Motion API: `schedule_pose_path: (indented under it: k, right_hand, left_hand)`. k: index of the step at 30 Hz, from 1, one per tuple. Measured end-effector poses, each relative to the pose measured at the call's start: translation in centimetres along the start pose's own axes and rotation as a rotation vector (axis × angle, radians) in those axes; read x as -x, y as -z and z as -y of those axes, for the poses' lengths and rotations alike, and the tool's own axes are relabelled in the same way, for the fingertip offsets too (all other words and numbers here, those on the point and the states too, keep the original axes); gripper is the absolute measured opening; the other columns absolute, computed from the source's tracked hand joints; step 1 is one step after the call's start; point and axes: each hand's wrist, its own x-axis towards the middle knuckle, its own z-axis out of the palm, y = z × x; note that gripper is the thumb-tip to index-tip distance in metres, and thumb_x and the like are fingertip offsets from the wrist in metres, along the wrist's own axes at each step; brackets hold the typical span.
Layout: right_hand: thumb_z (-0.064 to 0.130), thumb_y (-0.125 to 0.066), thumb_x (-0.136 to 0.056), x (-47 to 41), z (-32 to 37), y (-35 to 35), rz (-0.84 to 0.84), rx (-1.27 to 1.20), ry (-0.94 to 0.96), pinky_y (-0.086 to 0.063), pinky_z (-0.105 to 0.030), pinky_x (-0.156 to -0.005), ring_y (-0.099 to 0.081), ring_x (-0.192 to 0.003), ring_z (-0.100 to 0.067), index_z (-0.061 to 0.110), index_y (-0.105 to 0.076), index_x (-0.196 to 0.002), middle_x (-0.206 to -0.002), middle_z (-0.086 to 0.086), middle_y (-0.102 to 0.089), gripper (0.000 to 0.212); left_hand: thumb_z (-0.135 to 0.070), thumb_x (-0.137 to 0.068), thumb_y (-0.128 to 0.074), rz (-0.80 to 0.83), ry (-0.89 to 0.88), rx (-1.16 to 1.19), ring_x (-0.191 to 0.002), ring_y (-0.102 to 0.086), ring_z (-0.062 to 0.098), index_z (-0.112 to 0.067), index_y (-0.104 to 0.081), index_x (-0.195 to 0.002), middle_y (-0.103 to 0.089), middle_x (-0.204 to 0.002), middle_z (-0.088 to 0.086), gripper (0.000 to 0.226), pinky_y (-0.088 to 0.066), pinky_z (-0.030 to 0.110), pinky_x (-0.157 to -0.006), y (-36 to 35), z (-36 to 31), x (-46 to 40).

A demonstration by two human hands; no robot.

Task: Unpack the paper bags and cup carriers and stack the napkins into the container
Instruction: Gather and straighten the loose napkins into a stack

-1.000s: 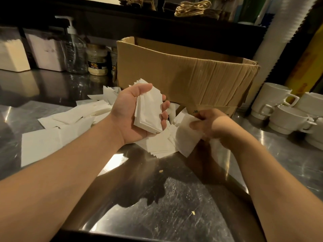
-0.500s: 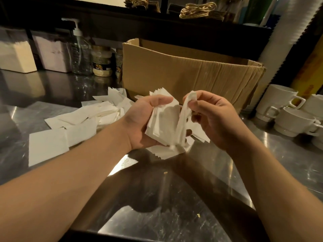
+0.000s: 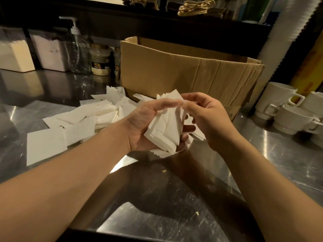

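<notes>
My left hand (image 3: pixel 143 124) grips a small stack of white napkins (image 3: pixel 166 130) above the steel counter (image 3: pixel 157 198), thumb across the top. Against the right side of that stack lies my right hand (image 3: pixel 206 116), whose fingertips pinch the napkins' upper edge. Loose napkins (image 3: pixel 83 119) lie scattered on the counter to the left, with a few more under my hands. Two clear napkin containers (image 3: pixel 15 53) with white napkins inside stand at the back left. A brown cardboard box (image 3: pixel 183 70) stands open right behind my hands.
A pump bottle (image 3: pixel 78 49) and jars (image 3: pixel 101 62) stand between the containers and the box. White cups (image 3: pixel 288 109) are stacked at the right. Paper bags with twine handles (image 3: pixel 195 6) sit on the dark shelf above. A tall stack of white cups (image 3: pixel 283 35) rises at the right.
My right hand lifted a napkin from the counter and brought it onto the stack in my left hand. Both hands now hold the stack together.
</notes>
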Motion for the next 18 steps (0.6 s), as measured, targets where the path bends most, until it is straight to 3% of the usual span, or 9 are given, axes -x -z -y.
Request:
schedule_pose_path:
  k: [2,5,7,11,15,18]
  right_hand:
    - [0.018,-0.062,-0.1,-0.6,-0.3,0.5,-0.097,0.048,0.007,-0.051,-0.019,-0.07,-0.065,-0.089,-0.006,0.02,-0.071,-0.108,-0.102,0.006,-0.071,0.012]
    - [0.021,-0.064,-0.098,-1.5,-1.2,1.6,-0.159,0.196,-0.005,-0.057,-0.027,-0.077,-0.066,-0.092,-0.01,0.022,-0.071,-0.105,-0.099,0.006,-0.072,0.01]
    - [0.026,-0.068,-0.096,-2.1,-1.9,2.4,-0.085,0.423,-0.07,-0.059,-0.033,-0.082,-0.066,-0.093,-0.014,0.023,-0.07,-0.108,-0.103,0.004,-0.07,0.012]
    - [0.048,-0.074,-0.087,-2.8,-2.4,2.5,0.211,0.883,-0.253,-0.058,-0.038,-0.09,-0.061,-0.105,-0.02,0.032,-0.063,-0.126,-0.123,0.004,-0.062,0.043]
    - [0.055,-0.08,-0.078,-2.3,-2.1,1.8,0.365,0.819,-0.248,-0.057,-0.035,-0.089,-0.06,-0.109,-0.021,0.032,-0.061,-0.13,-0.123,0.005,-0.059,0.06]
    - [0.052,-0.081,-0.08,-2.2,-2.1,1.4,0.411,0.93,-0.202,-0.055,-0.041,-0.097,-0.057,-0.111,-0.023,0.036,-0.06,-0.13,-0.127,0.004,-0.058,0.056]
  left_hand:
    - [-0.036,-0.078,-0.065,0.019,0.025,0.09,-0.08,-0.067,0.027,-0.014,-0.057,-0.125,-0.071,-0.092,0.015,0.053,-0.058,0.041,-0.076,0.0,-0.2,0.2]
    - [-0.03,-0.078,-0.066,0.033,-0.013,0.162,-0.087,-0.064,0.028,-0.012,-0.055,-0.131,-0.064,-0.103,0.014,0.057,-0.054,0.044,-0.083,0.6,-0.6,0.1]
    - [-0.029,-0.078,-0.065,-0.003,-0.051,0.196,-0.084,-0.063,0.027,-0.012,-0.055,-0.13,-0.063,-0.102,0.013,0.056,-0.054,0.042,-0.08,0.9,-0.8,0.1]
    - [-0.036,-0.08,-0.063,-0.089,-0.081,0.29,-0.078,-0.062,0.023,-0.014,-0.057,-0.128,-0.066,-0.097,0.011,0.052,-0.052,0.038,-0.078,1.0,-1.0,0.1]
    - [-0.04,-0.083,-0.062,-0.149,-0.08,0.322,-0.078,-0.064,0.023,-0.016,-0.059,-0.131,-0.066,-0.101,0.01,0.053,-0.053,0.039,-0.079,1.2,-1.0,0.0]
    - [-0.04,-0.082,-0.062,-0.164,-0.081,0.332,-0.078,-0.064,0.023,-0.016,-0.059,-0.13,-0.067,-0.099,0.011,0.053,-0.053,0.039,-0.079,1.1,-1.0,0.0]
